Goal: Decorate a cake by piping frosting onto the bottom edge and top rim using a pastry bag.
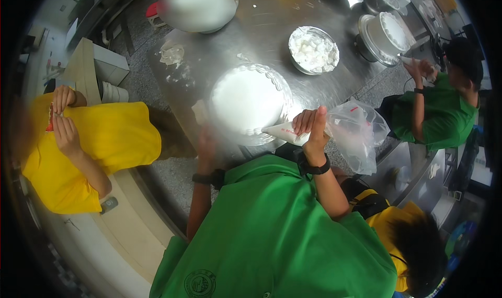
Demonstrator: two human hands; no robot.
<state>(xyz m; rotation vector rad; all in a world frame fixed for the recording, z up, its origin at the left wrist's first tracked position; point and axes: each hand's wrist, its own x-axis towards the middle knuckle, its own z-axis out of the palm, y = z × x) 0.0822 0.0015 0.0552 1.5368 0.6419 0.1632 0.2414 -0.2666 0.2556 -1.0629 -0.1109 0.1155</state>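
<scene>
A round cake (246,102) covered in smooth white cream sits before me, with a piped border along parts of its top edge. In my right hand (312,128) is a piping bag (285,132), gripped around its filled part. The bag's tip points left and meets the near right edge of the cake. Its loose clear plastic end (355,133) spreads out to the right of my hand. My left hand (206,147) is beside the near left side of the cake, smeared by motion, so its fingers cannot be made out.
On the metal table (209,52) stands a bowl of white cream (314,50); smeared cream (171,53) lies at left. A blurred white cake (197,7) is at the far edge. A person in green (444,109) works at another cake (389,32). People in yellow (104,136) stand left and right.
</scene>
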